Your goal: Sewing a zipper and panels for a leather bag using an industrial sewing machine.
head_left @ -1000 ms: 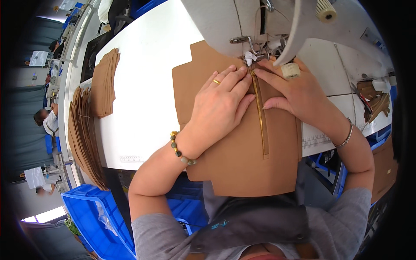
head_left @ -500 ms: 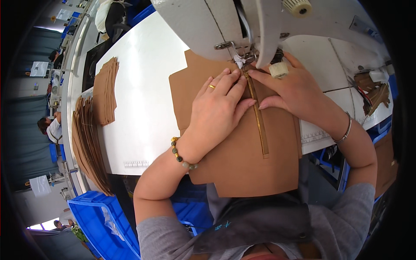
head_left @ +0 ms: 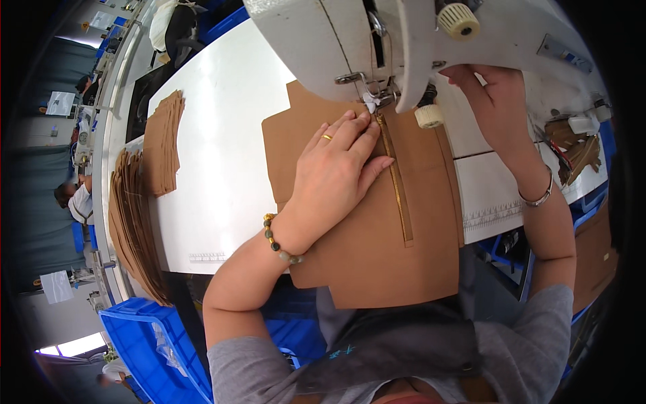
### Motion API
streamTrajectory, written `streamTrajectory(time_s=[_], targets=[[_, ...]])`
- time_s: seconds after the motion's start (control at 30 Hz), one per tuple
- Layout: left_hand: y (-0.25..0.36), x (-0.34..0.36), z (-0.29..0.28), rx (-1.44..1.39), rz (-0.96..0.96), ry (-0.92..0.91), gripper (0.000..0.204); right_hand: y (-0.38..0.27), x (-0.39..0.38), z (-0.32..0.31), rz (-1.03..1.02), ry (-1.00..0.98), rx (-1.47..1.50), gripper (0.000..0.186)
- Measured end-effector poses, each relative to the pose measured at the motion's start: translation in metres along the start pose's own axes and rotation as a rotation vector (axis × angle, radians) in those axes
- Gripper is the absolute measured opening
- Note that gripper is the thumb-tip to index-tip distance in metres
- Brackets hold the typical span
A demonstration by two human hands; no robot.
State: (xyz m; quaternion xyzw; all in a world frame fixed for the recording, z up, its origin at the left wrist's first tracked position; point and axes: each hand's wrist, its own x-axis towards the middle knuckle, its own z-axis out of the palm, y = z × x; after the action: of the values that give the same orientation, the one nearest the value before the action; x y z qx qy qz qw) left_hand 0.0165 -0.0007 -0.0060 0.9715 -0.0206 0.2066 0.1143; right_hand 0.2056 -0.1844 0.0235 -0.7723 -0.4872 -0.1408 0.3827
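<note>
Right hand (head_left: 498, 104) moved off notched brown panel (head_left: 363, 252) | grip: unclear | left hand (head_left: 333, 168): flat, unclamped

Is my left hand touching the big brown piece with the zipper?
Touching. The head view shows the left hand lying palm-down on the brown piece.

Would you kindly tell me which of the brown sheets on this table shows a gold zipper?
The large flat brown sheet under the left hand; its long gold zipper sets it apart from the two brown stacks at left, which show none.
</note>
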Motion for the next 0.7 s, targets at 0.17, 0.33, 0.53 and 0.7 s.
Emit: streamTrajectory(time_s=[0.17,0.33,0.53,0.7], targets=[[0.001,-0.001,0.001,0.007,0.004,0.012,0.043,0.002,0.002,0.006,0.041,0.066,0.164,0.022],[0.002,-0.002,0.000,-0.003,-0.002,-0.015,0.045,0.003,-0.002,0.006,0.081,0.079,0.150,0.021],[0.003,-0.004,0.000,0.025,-0.008,-0.010,0.044,0.001,-0.011,0.013,-0.229,-0.100,-0.063,0.027],[0.004,-0.009,0.001,0.065,0.038,0.020,0.041,-0.013,-0.032,0.035,-0.352,-0.277,-0.079,0.038]])
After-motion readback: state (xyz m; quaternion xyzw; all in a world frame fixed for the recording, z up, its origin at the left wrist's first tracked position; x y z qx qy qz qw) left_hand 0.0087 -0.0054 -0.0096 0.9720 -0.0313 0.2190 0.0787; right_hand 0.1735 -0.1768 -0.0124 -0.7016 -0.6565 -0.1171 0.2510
